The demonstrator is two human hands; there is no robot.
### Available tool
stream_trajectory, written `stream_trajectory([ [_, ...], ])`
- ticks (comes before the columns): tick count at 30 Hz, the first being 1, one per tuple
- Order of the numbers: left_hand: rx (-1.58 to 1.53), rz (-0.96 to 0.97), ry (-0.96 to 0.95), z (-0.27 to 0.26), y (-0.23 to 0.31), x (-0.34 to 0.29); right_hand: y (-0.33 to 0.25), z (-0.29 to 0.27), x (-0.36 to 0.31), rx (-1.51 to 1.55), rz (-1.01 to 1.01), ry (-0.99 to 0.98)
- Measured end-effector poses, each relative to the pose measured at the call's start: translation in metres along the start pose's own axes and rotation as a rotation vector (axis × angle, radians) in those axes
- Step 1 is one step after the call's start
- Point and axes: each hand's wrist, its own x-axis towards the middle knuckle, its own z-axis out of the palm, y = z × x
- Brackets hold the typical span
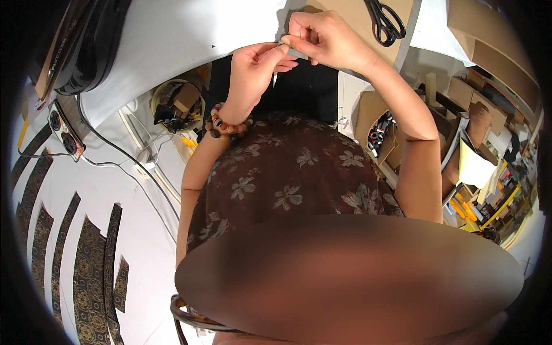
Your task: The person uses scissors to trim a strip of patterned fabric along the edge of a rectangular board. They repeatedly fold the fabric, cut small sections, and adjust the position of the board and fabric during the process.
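My left hand (253, 72) and my right hand (328, 40) meet at the near edge of the white table (190, 34). Between their fingertips is a small grey piece of what looks like cloth (296, 53), mostly covered by the fingers. Left thumb and forefinger pinch it from one side, while the right thumb presses on it from the other and the right fingers curl in. Beaded bracelets (224, 123) circle my left wrist. Right of my right hand, black-handled scissors (386, 24) lie on a brown board (353, 12).
A black machine (95, 52) stands at the table's left, its cord trailing past a power strip (66, 131). Patterned dark fabric strips (89, 276) lie at lower left. A round bin (178, 106) sits below the table. Cardboard boxes (460, 95) and clutter crowd the right.
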Motion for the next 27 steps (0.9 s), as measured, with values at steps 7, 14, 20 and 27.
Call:
stream_trajectory([
  [7, -0.049, -0.015, 0.051, 0.005, 0.000, 0.000, -0.001, -0.003, 0.001, -0.229, -0.101, 0.088],
  [14, -0.047, -0.008, 0.073, 0.007, -0.002, 0.000, -0.011, -0.014, -0.001, -0.122, 0.044, 0.070],
  [20, 0.006, 0.007, 0.142, 0.014, -0.004, 0.003, -0.022, -0.015, 0.000, 0.066, 0.016, 0.152],
  [27, -0.037, 0.017, 0.324, 0.029, -0.011, 0.006, -0.018, -0.015, 0.000, 0.216, 0.144, 0.073],
])
